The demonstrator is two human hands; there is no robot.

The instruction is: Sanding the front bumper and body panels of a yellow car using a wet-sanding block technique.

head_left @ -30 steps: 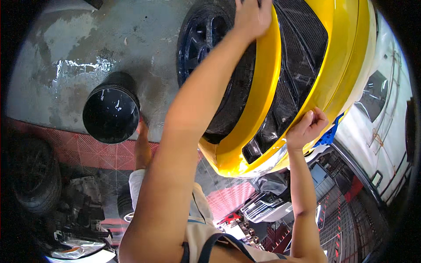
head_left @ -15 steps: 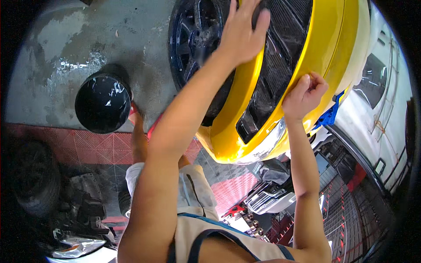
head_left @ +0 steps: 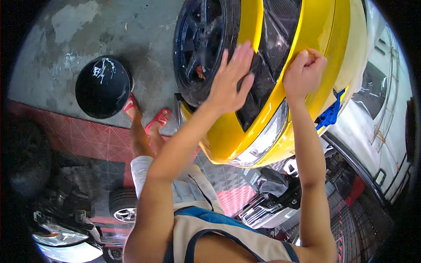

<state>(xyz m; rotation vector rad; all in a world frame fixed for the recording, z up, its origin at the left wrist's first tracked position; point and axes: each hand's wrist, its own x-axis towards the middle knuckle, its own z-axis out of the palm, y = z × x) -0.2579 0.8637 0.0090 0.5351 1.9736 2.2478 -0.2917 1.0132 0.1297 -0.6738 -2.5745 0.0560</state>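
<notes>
- Right in front of the person, a glossy yellow car body (head_left: 318, 30) curves around a dark spoked wheel (head_left: 197, 52), with a black weave-patterned panel (head_left: 278, 37) set into it.
- Left hand (head_left: 232, 81)'s flat and splayed, fingertips over the yellow edge by that panel; can't tell if it's touching.
- Right hand (head_left: 302, 74)'s curled into a loose fist over the yellow.
- Crumpled blue cloth (head_left: 331, 111) near the body's right side, round black bucket (head_left: 103, 90) left of the wheel.
</notes>
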